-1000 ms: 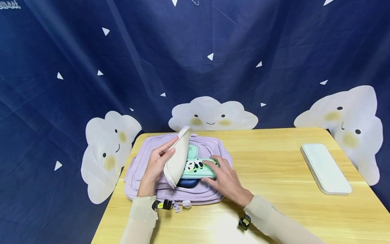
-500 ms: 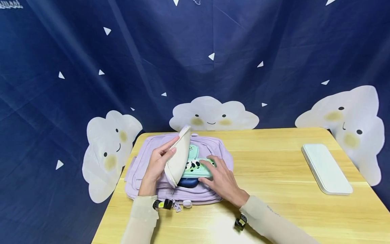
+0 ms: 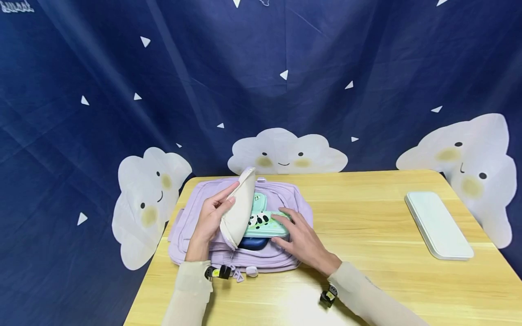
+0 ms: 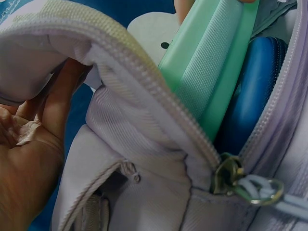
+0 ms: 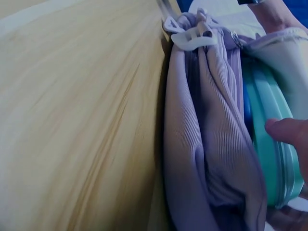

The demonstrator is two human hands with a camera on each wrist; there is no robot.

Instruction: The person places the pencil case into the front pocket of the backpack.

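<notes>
Your right hand point(image 3: 303, 240) has slid slightly outward over the last half second, toward the right end of the mint-green, panda-printed oblong case point(image 3: 265, 227), and a little more of the case's top now shows. The case itself sits about where it did, in the unzipped mouth of the lavender fabric backpack point(image 3: 189, 213). I'd judge that you have adjusted your hold rather than moved the case.

That right hand grips the case: your thumb presses its near side and your fingers reach over its top and far end. Your left hand point(image 3: 209, 222) has not visibly moved; it pinches the cream-lined fabric flap point(image 3: 239, 213), holding it raised at the backpack's middle. With the flap upright like this, the mouth of the backpack seems well exposed, though the flap hides the case's left end from the head view.

Beneath the case, at the near side of the backpack's mouth, you have a dark-blue, smooth rounded case point(image 3: 253, 244). A smaller mint-green rounded piece point(image 3: 258, 201) shows just behind the panda case, within the backpack's outline; you can't tell whether it is separate. Well to the right of the backpack, a pale, flat rectangular box point(image 3: 440, 226) lies on the yellow wood-grain table point(image 3: 359, 213).
</notes>
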